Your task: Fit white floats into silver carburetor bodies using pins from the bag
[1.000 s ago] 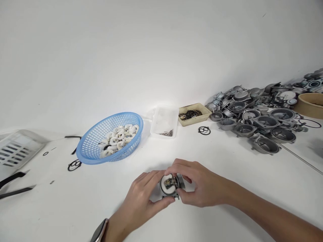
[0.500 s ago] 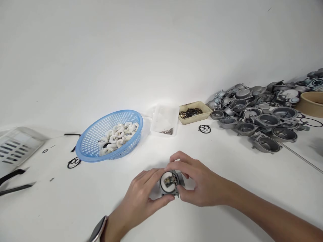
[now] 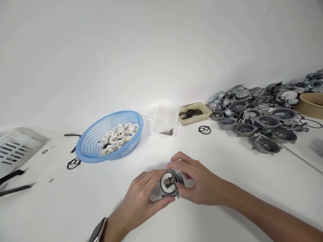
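Note:
A small grey metal carburetor body (image 3: pixel 181 178) rests on the white table in front of me, its open round side facing up. Inside its rim sit a white ring-shaped float (image 3: pixel 166 188) and two brass jets (image 3: pixel 167 182). My left hand (image 3: pixel 144 192) grips the body from the left, fingers along the far edge and thumb at the near edge. My right hand (image 3: pixel 199 181) is closed around the right side; its thumb presses by the float's hinge end and the index finger reaches the far rim. Whether a small pin is under these fingertips I cannot tell.
Beyond my hands stand a blue basket (image 3: pixel 87 155) of white floats, a clear tray (image 3: pixel 161 117) with small metal pins, and a cream tray (image 3: pixel 198 119) of black rubber rings. Carburetor parts (image 3: pixel 267 122) are heaped at right. Black pliers-like handles (image 3: pixel 15 191) lie left.
Both hands keep their hold on the carburetor. My right thumb has shifted very slightly upward along its right side; little else differs.

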A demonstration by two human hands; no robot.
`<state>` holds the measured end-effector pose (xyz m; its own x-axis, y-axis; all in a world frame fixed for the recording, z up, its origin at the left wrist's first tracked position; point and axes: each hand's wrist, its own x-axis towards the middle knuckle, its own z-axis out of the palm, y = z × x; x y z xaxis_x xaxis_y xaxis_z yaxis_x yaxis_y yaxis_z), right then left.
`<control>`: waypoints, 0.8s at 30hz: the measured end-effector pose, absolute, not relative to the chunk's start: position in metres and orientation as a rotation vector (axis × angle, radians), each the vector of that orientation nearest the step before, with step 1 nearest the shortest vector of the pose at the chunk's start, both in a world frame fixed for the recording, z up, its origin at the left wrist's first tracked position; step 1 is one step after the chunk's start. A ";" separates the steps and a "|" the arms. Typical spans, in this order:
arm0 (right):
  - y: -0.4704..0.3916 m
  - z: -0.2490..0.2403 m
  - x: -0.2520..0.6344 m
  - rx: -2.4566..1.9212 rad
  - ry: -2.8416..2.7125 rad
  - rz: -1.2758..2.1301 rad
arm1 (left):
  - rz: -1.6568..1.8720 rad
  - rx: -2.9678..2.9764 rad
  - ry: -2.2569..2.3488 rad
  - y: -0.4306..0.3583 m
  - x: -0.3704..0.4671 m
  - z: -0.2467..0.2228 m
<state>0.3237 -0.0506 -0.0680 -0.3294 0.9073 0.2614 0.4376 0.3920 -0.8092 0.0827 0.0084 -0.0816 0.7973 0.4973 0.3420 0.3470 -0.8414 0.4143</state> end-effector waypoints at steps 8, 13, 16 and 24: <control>-0.049 -0.060 0.327 -1.062 -1.963 0.911 | 0.622 2.667 0.616 0.007 0.083 -0.079; -0.050 -0.065 0.325 -1.104 -1.955 0.878 | 0.606 2.663 0.622 0.008 0.083 -0.079; -0.050 -0.069 0.324 -1.182 -1.924 0.841 | 0.620 2.678 0.629 0.008 0.083 -0.079; -0.050 -0.066 0.325 -1.063 -1.960 0.857 | 0.571 2.655 0.622 0.007 0.082 -0.078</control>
<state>0.3253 -0.0504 -0.0662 -0.3874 0.8768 0.2847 0.3864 0.4348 -0.8134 0.0822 0.0070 -0.0784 0.8222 0.4833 0.3006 0.3407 -0.8410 0.4202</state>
